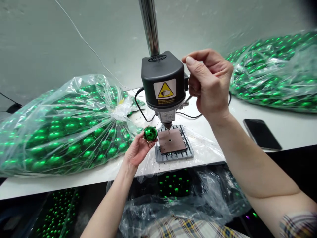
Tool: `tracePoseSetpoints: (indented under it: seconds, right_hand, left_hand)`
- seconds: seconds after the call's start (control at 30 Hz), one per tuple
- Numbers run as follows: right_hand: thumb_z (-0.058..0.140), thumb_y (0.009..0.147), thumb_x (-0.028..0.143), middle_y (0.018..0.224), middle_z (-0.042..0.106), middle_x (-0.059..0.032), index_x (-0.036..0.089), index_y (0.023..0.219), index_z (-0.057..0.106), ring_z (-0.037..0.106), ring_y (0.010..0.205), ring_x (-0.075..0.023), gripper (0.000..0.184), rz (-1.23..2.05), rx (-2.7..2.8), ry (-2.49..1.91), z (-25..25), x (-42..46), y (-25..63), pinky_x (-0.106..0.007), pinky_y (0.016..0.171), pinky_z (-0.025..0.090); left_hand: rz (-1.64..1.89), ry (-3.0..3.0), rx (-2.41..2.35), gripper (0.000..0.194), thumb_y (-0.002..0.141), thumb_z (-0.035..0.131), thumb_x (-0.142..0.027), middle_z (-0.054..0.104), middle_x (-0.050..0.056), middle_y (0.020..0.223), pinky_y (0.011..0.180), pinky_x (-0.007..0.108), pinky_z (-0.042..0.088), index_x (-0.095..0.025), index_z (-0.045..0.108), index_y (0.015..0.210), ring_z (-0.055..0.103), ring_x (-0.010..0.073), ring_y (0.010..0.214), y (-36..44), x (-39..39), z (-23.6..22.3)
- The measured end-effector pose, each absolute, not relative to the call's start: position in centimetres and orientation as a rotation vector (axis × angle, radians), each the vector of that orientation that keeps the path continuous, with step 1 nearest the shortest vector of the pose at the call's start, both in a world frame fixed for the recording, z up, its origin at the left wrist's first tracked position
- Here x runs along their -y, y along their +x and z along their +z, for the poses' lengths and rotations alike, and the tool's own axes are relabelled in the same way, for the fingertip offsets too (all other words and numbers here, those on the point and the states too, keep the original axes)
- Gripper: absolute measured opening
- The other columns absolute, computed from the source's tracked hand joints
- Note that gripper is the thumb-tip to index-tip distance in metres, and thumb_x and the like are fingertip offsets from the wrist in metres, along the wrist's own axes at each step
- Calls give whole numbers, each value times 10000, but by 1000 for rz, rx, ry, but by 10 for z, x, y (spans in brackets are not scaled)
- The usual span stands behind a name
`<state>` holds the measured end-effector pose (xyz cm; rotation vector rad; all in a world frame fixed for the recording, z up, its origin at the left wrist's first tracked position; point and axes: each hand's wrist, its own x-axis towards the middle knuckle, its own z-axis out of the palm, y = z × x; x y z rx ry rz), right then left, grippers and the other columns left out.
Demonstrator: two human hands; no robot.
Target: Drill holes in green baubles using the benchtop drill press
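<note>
Green ball [150, 133]: gripped by L hand [140, 148], nearer
Drill bit [169, 131]: just R of ball
Axis: unclear
R hand [211, 81]: fingers curled, grip can't be told

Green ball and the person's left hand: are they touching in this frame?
Touching. The head view shows the green ball held in the left hand, the thumb against its side and other fingers beneath it.

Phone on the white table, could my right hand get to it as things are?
Probably yes: the phone lies uncovered on the table, just right of the right forearm, and nothing visible blocks the right hand.
</note>
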<state>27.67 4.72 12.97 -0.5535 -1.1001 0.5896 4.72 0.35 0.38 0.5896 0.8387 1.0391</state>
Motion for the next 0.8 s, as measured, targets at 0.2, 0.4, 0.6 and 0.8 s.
tracePoseSetpoints:
  seconds: [0.2,0.4,0.6,0.8]
  right_hand:
    - [708,828,258,500,419,68,249,728,677,246,380,-71,105,618,1100,-471,132,-44,276,-274,370,232]
    - [714,876,273,483,376,87,198,780,673,225,380,-57,128,645,1099,-470,133,-40,277,-273,376,206]
    - [676,902,214,482,376,90,198,786,663,219,383,-54,119,655,1113,-457,134,-40,277,-257,383,255]
    - [744,853,352,494,388,69,256,776,686,359,419,-92,136,606,1124,-513,131,-41,278,-273,419,362]
  left_hand:
    - [1105,848,-1018,471,708,829,-271,704,40,994,643,238,531,-173,609,1113,670,139,776,66,5,-22]
    - [1055,848,-1009,438,788,728,-347,715,59,979,601,239,506,-189,579,1170,658,141,696,79,4,-36]
    - [1022,694,-944,542,815,721,-357,722,59,987,631,264,538,-239,503,1297,703,170,725,79,-5,-30]
    - [1084,904,-1045,626,721,865,-330,719,41,1055,657,242,525,-215,578,1266,681,127,728,77,-3,-37]
